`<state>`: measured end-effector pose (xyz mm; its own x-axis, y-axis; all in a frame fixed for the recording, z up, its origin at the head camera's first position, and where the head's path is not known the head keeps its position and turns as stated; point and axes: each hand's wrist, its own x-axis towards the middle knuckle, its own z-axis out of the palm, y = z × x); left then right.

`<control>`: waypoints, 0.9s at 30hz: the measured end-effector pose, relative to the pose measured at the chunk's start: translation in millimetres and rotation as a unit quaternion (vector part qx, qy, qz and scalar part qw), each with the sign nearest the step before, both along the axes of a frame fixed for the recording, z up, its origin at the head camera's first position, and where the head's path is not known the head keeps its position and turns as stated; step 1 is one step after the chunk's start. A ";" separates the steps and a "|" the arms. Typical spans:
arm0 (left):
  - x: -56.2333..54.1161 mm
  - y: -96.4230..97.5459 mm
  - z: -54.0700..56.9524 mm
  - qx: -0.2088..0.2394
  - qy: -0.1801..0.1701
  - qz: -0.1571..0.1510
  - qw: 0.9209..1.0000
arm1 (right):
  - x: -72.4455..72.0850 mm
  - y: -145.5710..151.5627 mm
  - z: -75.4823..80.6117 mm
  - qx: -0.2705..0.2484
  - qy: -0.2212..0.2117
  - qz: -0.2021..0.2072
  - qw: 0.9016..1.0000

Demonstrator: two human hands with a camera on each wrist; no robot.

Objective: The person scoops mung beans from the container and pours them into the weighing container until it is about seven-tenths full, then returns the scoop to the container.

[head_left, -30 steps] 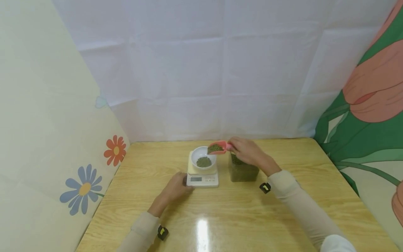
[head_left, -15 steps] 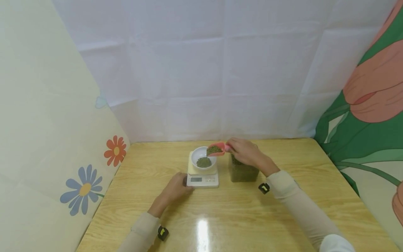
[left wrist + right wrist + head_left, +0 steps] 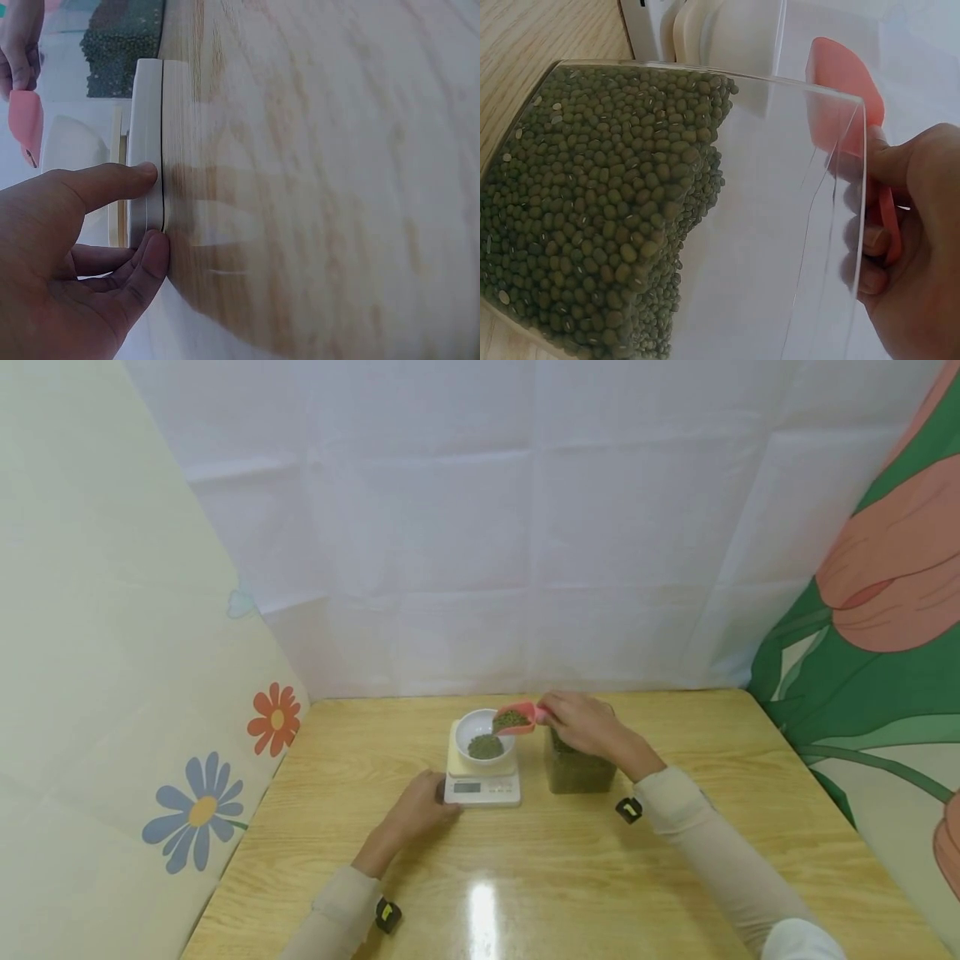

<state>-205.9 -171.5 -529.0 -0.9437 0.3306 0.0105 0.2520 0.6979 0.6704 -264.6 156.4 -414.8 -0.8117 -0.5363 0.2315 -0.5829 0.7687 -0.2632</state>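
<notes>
My right hand (image 3: 585, 722) grips the handle of a pink scoop (image 3: 527, 708), which is loaded with green mung beans. The scoop tips over the right rim of a white bowl (image 3: 465, 731), where a small heap of mung beans (image 3: 486, 746) lies. That bowl stands on a white kitchen scale (image 3: 483, 792) with a display whose digits are too small to read. At the scale's front left corner, my left hand (image 3: 420, 806) holds on, thumb (image 3: 124, 182) against the front and the other fingers curled at the side.
Right of the scale is a clear square container (image 3: 780, 217) partly filled with mung beans, below my right hand. The wooden table (image 3: 562, 877) meets a white cloth (image 3: 525, 568) behind, and floral-printed sheets (image 3: 885, 610) hang at both sides.
The scoop has come slightly down, its mouth tilting lower over the bowl. My left hand, the scale and the container stay where they were.
</notes>
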 end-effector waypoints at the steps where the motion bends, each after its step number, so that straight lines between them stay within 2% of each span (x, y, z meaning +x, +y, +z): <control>1: 0.1 0.0 0.0 0.000 0.001 -0.001 1.000 | 0.4 -0.3 0.1 0.000 0.001 0.002 1.000; 17: 0.7 0.4 0.1 0.003 0.000 -0.003 1.000 | 1.5 -0.5 -1.7 0.001 0.013 0.022 1.000; 27: -0.5 -0.5 -0.7 0.004 0.005 -0.001 1.000 | 0.2 -1.8 -1.0 0.010 0.004 0.020 1.000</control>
<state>-206.5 -172.0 -529.7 -0.9428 0.3328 0.0214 0.2598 0.6925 0.6730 -264.4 154.6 -415.7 -0.7881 -0.5723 0.2266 -0.6148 0.7500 -0.2438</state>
